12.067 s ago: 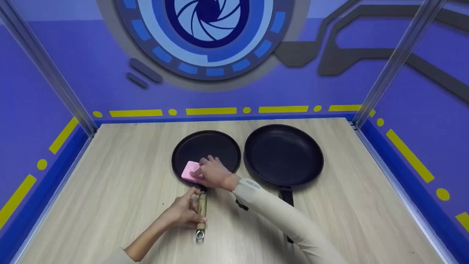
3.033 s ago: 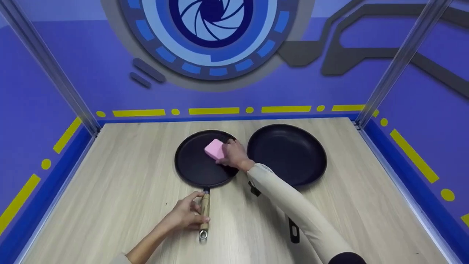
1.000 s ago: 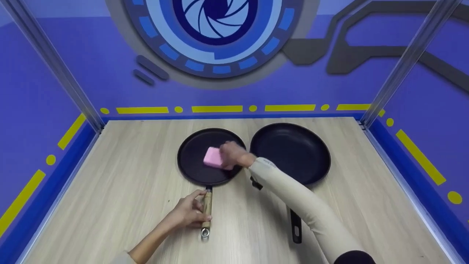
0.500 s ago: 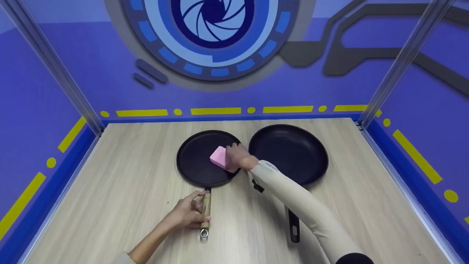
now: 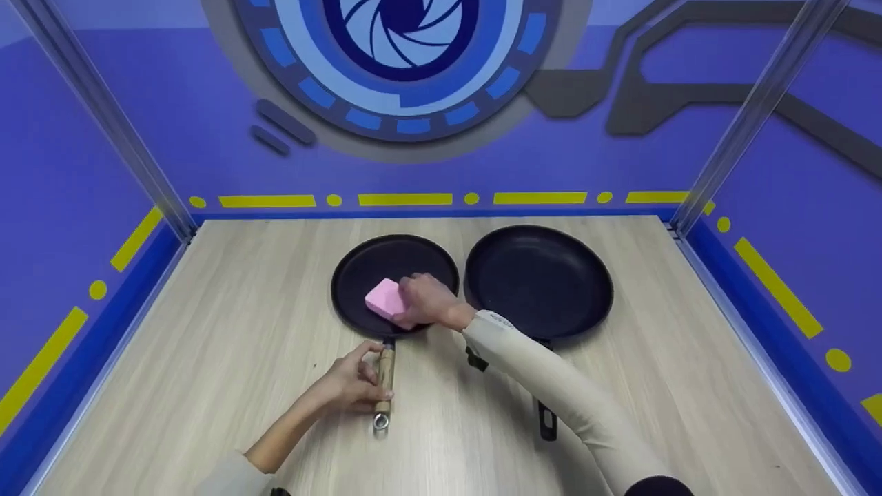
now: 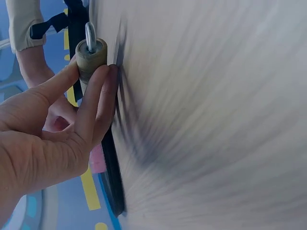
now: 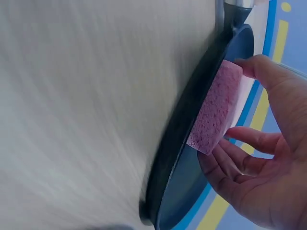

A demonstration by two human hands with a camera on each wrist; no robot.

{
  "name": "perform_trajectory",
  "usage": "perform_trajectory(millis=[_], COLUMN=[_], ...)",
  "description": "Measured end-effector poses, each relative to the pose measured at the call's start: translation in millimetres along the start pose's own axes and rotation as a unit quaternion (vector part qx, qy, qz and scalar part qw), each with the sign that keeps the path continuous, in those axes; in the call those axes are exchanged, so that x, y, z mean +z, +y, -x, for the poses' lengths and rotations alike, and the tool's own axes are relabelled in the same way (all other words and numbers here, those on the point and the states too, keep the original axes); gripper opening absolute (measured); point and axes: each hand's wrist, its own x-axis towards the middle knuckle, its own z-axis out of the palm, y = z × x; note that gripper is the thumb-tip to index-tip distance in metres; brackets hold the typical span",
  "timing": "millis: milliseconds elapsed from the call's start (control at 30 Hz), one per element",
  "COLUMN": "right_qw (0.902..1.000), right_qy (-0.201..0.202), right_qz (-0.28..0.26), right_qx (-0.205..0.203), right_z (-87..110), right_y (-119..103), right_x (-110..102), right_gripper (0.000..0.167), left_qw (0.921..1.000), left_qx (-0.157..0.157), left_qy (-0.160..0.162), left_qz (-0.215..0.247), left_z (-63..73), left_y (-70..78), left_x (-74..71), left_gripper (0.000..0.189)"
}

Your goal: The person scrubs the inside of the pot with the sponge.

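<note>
Your desk (image 5: 241,324) bears a deep black frying pan (image 5: 541,279) and, just left of it, a flat black crepe pan (image 5: 393,260). Your left hand (image 5: 350,384) grips the crepe pan's wooden handle (image 5: 386,368); your right hand (image 5: 428,301) pinches a pink sponge (image 5: 384,297) inside that pan's rim.

The right sleeve (image 5: 551,382) is long and cream, with tiny dark writing (image 5: 501,319) by the cuff. A black strap (image 5: 475,359) pokes out underneath. Higher up is a round-edged black patch (image 5: 658,486). The left sleeve (image 5: 238,475) is pale too.
</note>
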Motion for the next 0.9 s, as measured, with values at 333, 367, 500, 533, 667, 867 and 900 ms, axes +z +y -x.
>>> perform_trajectory(millis=[333,367,500,533,667,867,900], right_qw=[0.9942,0.9928,0.9851,0.9834,0.9787,0.9817,0.9823], right_qy=[0.069,0.081,0.111,0.113,0.108,0.05,0.033], right_qz=[-0.066,-0.067,-0.081,-0.084,-0.083,-0.06,-0.054], right_qx=[0.048,0.057,0.103,0.114,0.153,0.174,0.176], right_z=[19.8,24.1,41.3,45.1,60.4,80.5,82.6], right_y=[57,66,103,112,144,173,175], right_x=[-59,-63,-76,-79,-82,-67,-65], right_gripper=[0.064,0.064,0.064,0.064,0.065,0.054,0.052], left_qw=[0.9996,0.9995,0.9986,0.9983,0.9981,0.9957,0.9947], left_qx=[-0.026,-0.03,-0.034,-0.031,0.014,0.088,0.093], left_qy=[0.006,0.008,0.032,0.041,0.056,-0.011,-0.024], left_qz=[0.01,0.006,-0.025,-0.028,-0.021,0.027,0.038], left_z=[4.1,4.3,2.4,1.5,-4.0,-19.5,-22.1], left_y=[4.4,7.3,23.7,28.8,46.4,59.9,61.2], left_x=[0.4,-1.0,-16.1,-21.3,-34.6,-7.5,1.0], left_gripper=[0.074,0.073,0.059,0.055,0.05,0.054,0.054])
